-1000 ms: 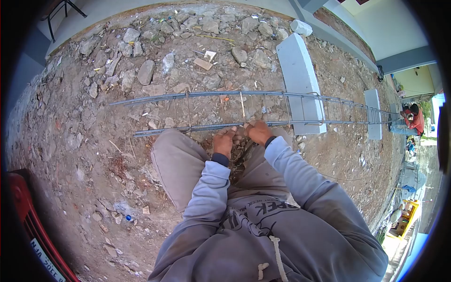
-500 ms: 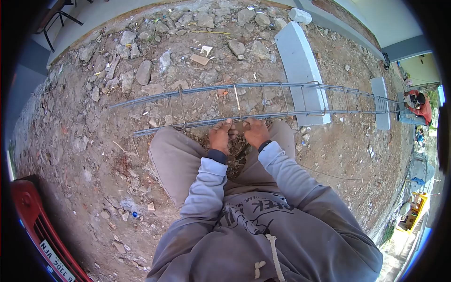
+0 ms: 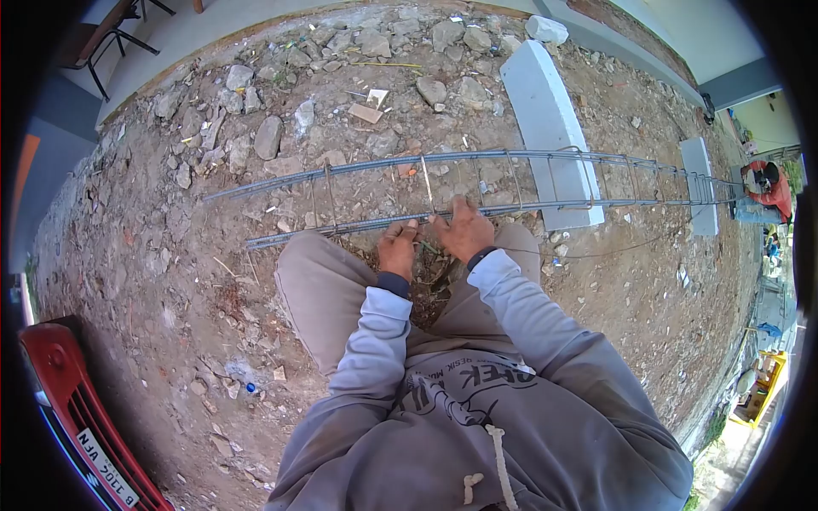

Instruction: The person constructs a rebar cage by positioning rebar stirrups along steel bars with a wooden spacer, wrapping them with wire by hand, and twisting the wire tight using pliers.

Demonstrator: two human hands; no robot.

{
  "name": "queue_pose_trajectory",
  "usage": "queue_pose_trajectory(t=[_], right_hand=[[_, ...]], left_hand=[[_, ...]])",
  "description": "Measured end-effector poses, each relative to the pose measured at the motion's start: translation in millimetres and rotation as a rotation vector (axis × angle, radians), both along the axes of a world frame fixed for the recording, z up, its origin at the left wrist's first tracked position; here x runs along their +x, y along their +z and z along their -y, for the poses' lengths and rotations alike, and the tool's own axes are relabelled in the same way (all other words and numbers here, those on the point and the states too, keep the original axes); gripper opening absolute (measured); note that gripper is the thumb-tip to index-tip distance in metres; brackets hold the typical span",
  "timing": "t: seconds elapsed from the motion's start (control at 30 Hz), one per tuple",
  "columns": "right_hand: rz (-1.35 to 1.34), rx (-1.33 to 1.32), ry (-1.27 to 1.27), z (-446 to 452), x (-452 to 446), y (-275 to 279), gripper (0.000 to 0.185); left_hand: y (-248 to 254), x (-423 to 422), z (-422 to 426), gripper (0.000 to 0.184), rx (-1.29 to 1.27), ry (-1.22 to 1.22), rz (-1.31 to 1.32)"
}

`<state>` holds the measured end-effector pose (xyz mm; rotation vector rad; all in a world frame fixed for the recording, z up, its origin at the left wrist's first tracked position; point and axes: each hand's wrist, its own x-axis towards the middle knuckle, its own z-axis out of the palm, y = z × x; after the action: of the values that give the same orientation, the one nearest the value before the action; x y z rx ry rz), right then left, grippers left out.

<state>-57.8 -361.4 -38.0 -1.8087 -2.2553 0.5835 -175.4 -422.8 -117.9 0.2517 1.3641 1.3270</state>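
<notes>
A rebar cage (image 3: 503,209) of long ribbed steel bars with square stirrups lies across in front of my knees. My left hand (image 3: 397,250) is closed at the near bars, its fingertips against the steel; what sits in its pinch is too small to tell. Just right of it, my right hand (image 3: 465,234) bends over the same bars beside a pale stirrup (image 3: 427,183), one finger reaching past the bar. A thin tie wire (image 3: 596,255) trails rightward from my right hand, which appears to pinch it; the fingertips partly hide the grip.
Two grey blocks, a long one (image 3: 545,102) and a smaller one (image 3: 697,162), lie under the cage. Stones (image 3: 268,138) litter the ground beyond. A person (image 3: 767,192) is at the cage's far right end. A red car bumper (image 3: 64,375) is at lower left.
My right hand has turned and spread over the near bars, one finger now beyond them. The trailing wire has swung up closer to the cage. My left hand has dropped slightly.
</notes>
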Motion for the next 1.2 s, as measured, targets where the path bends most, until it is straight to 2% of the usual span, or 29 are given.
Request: queue_pose_trajectory(t=[0.07, 0.17, 0.27, 0.37, 0.47, 0.57, 0.67, 0.77, 0.87, 0.97, 1.2], right_hand=[[-0.024, 0.189, 0.082, -4, 3, -5, 0.031], [0.092, 0.183, 0.282, -23, 5, -5, 0.036], [0.242, -0.199, 0.456, -42, 2, -8, 0.037], [0.119, -0.471, 0.515, -65, 7, -12, 0.041], [0.133, -0.298, 0.6, -62, 11, -15, 0.038], [0.061, -0.392, 0.451, -62, 9, -10, 0.048], [0.064, -0.482, 0.336, -67, 0, -5, 0.055], [0.066, -0.529, 0.218, -77, -2, -24, 0.061], [-0.01, -0.695, 0.132, -80, -5, -11, 0.067], [-0.058, -0.842, 0.052, -89, -8, -7, 0.075], [0.008, -1.066, 0.094, -110, -6, -9, 0.077]], left_hand=[[1, -1, 0, 0.017, 0.018, -0.007, 0.012], [-4, -1, 0, 0.016, 0.012, -0.002, 0.024], [1, -1, 0, 0.014, 0.026, 0.024, 0.04], [0, 1, 0, 0.013, 0.033, 0.049, 0.068], [5, 1, -1, 0.012, 0.072, 0.073, 0.087], [1, 2, -2, 0.012, 0.097, 0.078, 0.102], [-26, 3, -3, 0.012, 0.091, 0.031, -0.04], [-29, 3, -3, 0.012, 0.065, 0.031, -0.041], [-32, 3, -4, 0.012, 0.08, 0.009, -0.164], [-36, 5, -5, 0.013, 0.111, 0.046, -0.051], [-16, 6, -4, 0.016, 0.114, 0.078, -0.113]])
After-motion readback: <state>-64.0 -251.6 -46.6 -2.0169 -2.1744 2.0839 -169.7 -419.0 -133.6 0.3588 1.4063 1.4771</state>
